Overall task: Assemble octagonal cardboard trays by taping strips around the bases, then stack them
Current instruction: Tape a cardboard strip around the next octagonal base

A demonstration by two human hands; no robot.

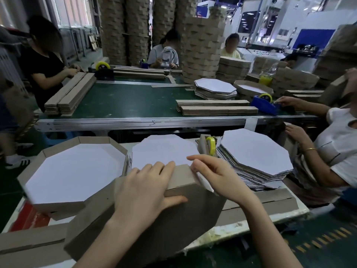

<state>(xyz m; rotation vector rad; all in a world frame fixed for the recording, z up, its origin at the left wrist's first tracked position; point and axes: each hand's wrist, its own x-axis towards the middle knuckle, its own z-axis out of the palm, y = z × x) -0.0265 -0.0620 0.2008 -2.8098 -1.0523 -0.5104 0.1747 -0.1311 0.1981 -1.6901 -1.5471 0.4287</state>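
A brown octagonal tray is tilted up on edge in front of me, its underside facing me. My left hand grips its top edge, fingers over the cardboard strip and thumb on the brown face. My right hand touches the strip's right corner, where a piece of clear tape seems to lie; I cannot tell if it pinches anything. Behind the tray lies a white octagonal base. A finished tray with a white inside sits at the left.
A stack of white octagonal bases lies at the right, with a yellow tape roll beside it. Folded strips lie along my table's near edge. Beyond runs a green conveyor with strip piles and a blue tape dispenser. Other workers sit around.
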